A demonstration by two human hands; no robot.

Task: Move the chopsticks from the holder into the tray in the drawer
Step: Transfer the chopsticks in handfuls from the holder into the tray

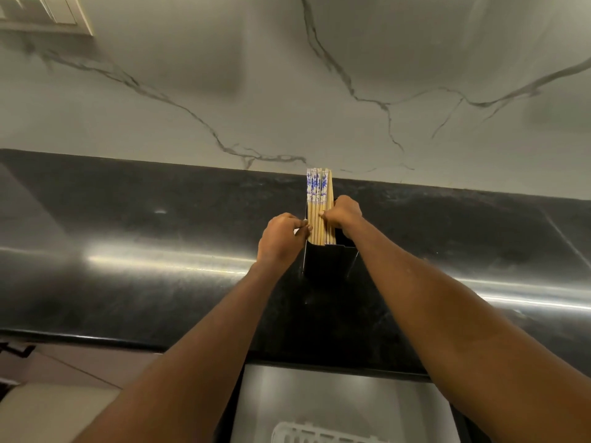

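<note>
A bundle of several wooden chopsticks [318,199] with blue-and-white patterned tops stands upright in a black box-shaped holder [326,263] on the dark countertop. My right hand [343,214] is closed around the right side of the bundle just above the holder's rim. Its fingertips wrap over the sticks. My left hand [281,239] grips the holder's left upper edge, fingers pinched on it. Below the counter edge, an open drawer [319,398] shows a white slotted tray [307,433] at the bottom of the view, partly cut off.
The glossy black countertop [144,257] runs the full width, backed by a grey marble-patterned wall [287,91]. A white switch plate [48,11] sits at the upper left. Beige flooring [54,407] shows at the lower left.
</note>
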